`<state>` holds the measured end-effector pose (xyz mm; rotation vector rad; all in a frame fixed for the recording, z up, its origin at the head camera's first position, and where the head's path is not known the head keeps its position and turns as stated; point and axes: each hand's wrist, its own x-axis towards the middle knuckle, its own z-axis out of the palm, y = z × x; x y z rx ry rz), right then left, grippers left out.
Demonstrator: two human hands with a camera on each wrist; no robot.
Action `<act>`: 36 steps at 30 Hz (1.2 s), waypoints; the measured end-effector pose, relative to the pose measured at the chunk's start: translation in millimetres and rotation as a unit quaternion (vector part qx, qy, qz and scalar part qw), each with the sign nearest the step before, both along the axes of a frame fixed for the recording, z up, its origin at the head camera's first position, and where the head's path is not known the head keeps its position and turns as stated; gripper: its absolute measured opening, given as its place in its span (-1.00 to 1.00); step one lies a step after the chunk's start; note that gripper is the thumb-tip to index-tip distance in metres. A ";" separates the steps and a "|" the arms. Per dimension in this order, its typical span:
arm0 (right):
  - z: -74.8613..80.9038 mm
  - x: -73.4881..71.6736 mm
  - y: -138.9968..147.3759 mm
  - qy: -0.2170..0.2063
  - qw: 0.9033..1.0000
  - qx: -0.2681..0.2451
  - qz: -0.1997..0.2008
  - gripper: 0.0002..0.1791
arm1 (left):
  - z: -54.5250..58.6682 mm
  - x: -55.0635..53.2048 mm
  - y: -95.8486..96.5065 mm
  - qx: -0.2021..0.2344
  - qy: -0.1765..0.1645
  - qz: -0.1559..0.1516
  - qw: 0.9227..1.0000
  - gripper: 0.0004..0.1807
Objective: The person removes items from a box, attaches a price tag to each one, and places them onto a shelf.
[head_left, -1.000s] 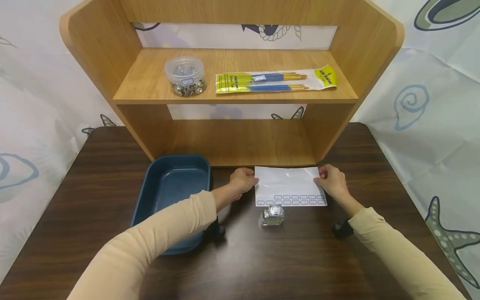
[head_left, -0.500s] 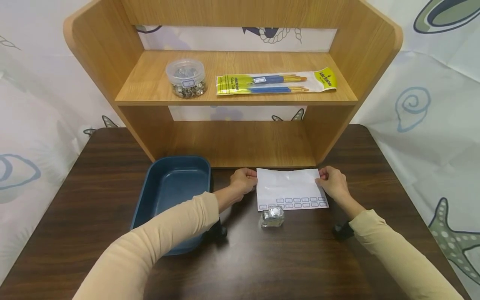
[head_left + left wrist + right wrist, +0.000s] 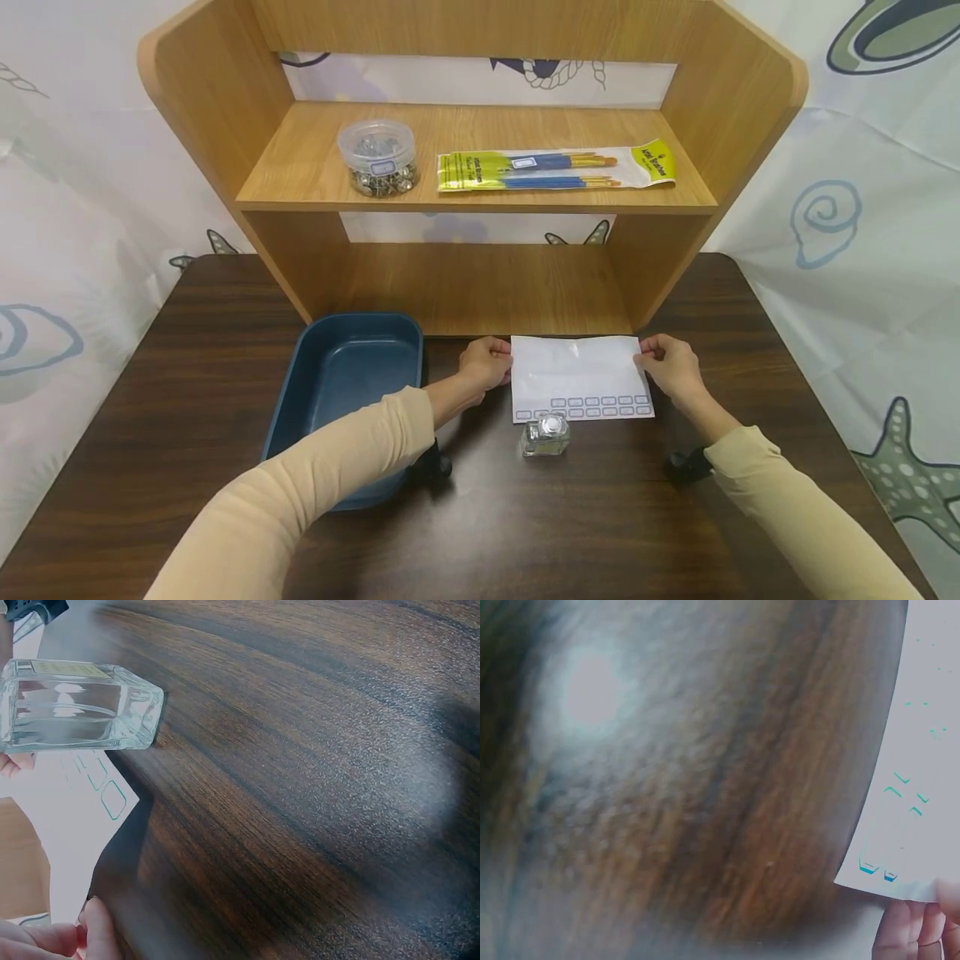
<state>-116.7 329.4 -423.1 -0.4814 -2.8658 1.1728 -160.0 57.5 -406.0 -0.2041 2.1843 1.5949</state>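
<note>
A white sticker sheet with rows of small blue-outlined labels along its near edge is stretched between both hands. My left hand pinches its left edge, and my right hand pinches the right edge. The left wrist view shows the thumb and fingers at the sheet's border. In the right wrist view, the fingertips lie beneath a corner of the sheet. A clear glass bottle stands on the table just in front of the sheet, covering a bit of its near edge.
A dark blue tray lies on the table left of the left hand, partly under the forearm. Behind stands a wooden shelf. Its upper board carries a lidded clear jar of metal pieces and a yellow packet of paintbrushes.
The sheet dips slightly toward the bottle and then shifts a little back, its far edge sagging and then straightening. Both hands keep hold of it. The bottle stays in place.
</note>
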 end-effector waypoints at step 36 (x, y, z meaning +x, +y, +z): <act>14.2 -1.4 0.7 0.052 0.953 -0.294 -0.056 -0.92 | 7.0 -1.1 -13.6 0.074 0.002 0.016 0.997 -0.72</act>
